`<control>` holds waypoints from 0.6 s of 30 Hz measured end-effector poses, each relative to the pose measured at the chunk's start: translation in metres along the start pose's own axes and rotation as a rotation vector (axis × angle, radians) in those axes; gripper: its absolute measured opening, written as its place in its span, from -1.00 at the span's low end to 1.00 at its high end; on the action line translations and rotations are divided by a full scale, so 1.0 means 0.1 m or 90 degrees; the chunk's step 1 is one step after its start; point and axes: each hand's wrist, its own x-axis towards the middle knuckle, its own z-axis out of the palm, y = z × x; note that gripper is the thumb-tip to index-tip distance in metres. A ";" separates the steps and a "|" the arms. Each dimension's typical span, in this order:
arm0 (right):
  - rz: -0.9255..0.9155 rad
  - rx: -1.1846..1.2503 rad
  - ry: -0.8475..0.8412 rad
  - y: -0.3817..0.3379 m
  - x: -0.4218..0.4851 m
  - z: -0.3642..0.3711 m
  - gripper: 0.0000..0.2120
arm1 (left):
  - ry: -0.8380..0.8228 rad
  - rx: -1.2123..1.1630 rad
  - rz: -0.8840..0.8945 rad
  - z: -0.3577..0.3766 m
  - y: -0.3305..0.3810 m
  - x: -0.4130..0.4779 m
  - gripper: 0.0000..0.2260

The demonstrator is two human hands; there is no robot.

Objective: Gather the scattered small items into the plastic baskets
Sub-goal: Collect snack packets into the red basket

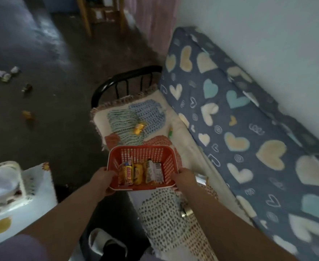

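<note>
Patterned throw (154, 117) spread over the bed. Right of it, blue heart-print mattress (249, 132) leaning against the wall. Beyond it, black metal bed rail (124, 77); farther off, wooden chair legs (85, 16). Near it, grey slipper (102, 240) on dark floor.

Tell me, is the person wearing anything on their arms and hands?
No. Both forearms are bare right down to the left hand and right hand: no gloves, no long sleeves, no watch or bracelet to see. Rings are too blurry to tell.
</note>
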 end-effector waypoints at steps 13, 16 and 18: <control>0.126 0.039 0.071 0.75 0.58 -0.85 -0.82 | -0.111 0.229 0.011 1.48 0.19 0.42 -0.88; 0.166 0.108 0.082 0.63 0.86 -0.80 -0.78 | -0.138 0.217 0.018 1.50 0.45 0.83 -0.68; 0.174 0.118 0.107 0.52 1.12 -0.73 -0.81 | -0.144 0.226 0.044 1.52 0.71 1.14 -0.62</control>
